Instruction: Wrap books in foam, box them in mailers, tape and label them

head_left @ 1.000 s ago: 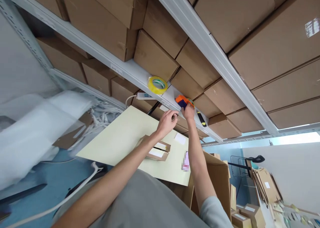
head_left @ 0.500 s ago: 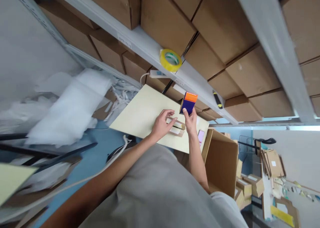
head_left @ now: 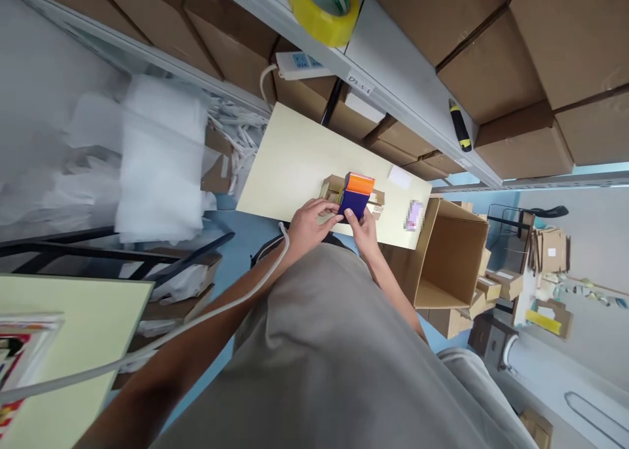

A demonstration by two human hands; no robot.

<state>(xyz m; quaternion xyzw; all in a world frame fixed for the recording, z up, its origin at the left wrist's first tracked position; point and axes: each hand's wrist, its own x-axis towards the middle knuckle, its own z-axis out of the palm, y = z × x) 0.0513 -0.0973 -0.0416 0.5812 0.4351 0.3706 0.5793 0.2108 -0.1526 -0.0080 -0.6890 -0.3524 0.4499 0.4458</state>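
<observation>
- Dispenser (head_left: 357,198) is hanging over the worktop (head_left: 289,154), toward its near edge, hiding the middle of a box (head_left: 333,185).
- Right hand (head_left: 365,231) is gripping it; left hand (head_left: 310,227) is reaching its lower left corner, whether pinching I cannot tell.
- Blurred pink item (head_left: 413,215) is lying near the right edge, paper (head_left: 400,177) along the far edge.
- Carton (head_left: 452,246) is standing beside the right edge.

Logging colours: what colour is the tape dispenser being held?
The tape dispenser is orange and dark purple, best in the head view.
</observation>
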